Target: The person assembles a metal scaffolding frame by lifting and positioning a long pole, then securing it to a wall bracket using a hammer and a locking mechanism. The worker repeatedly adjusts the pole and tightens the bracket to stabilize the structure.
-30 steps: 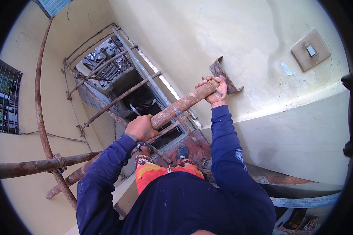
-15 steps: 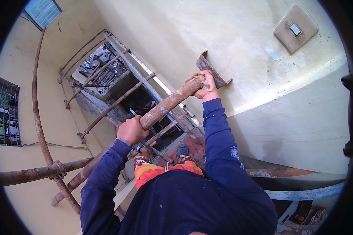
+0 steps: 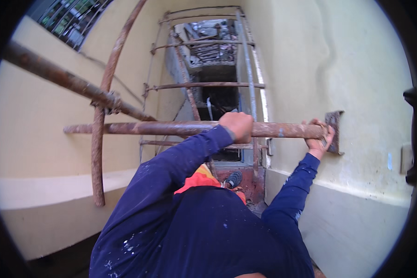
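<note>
A long rusty steel pipe (image 3: 185, 128) lies nearly level across the view, running from the left wall's side to the right wall. My left hand (image 3: 237, 126) is closed over it from above, right of its middle. At the pipe's right end my right hand (image 3: 319, 144) holds it from below, fingers curled round the end. A rusty bent metal channel plate (image 3: 336, 125) stands upright against the right wall, right beside that end. Whether the pipe touches the plate is hidden by my right hand's fingers.
A rusty upright pole (image 3: 97, 157) at the left is joined by a clamp (image 3: 110, 102) to a slanting pipe (image 3: 55, 74). Scaffold crossbars (image 3: 204, 85) stand ahead above a deep, dark gap with rubble beyond. My shoe (image 3: 234, 179) rests on a reddish surface. A barred window (image 3: 74, 21) is at upper left.
My view has turned, so the pipe that slanted up to the right now looks level. The pipe's right end looks closer to the metal plate. Both hands have kept their hold.
</note>
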Motion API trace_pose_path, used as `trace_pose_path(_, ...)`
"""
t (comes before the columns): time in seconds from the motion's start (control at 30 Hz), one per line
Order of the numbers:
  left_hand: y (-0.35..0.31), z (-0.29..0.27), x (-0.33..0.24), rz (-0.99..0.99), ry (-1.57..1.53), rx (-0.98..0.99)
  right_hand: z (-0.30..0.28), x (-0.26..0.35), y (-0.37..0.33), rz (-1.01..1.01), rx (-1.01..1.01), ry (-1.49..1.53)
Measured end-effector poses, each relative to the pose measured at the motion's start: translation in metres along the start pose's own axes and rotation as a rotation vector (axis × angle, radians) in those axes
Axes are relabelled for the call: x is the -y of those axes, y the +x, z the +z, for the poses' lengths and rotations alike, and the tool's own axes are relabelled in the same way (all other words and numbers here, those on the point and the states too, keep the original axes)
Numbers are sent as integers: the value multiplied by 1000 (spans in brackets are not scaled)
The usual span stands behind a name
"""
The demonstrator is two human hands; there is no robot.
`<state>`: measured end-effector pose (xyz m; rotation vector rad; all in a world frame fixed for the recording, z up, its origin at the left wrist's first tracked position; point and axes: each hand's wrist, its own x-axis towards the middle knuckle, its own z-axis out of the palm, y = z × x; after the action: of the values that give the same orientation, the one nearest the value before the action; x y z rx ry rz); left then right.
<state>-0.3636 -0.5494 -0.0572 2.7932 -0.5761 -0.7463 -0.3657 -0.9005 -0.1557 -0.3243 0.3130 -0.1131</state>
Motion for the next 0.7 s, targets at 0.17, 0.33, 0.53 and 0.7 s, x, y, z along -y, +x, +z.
trace_pose_path(0.17, -7, 1, 9, 9, -80, -53, 18, 6, 23, 46, -374, 79)
trace_pose_path(0.33, -2, 7, 7, 36, -80, -104, 1, 28, 41, 24, -452, -52)
trace_pose_path(0.53, -11, -5, 8, -2, -104, -2, 24, 14, 27, 43, -652, -41)
trace_pose_path(0.7, -4, -11, 9, 39, -73, 87, 7, 14, 17, 68, -446, -45)
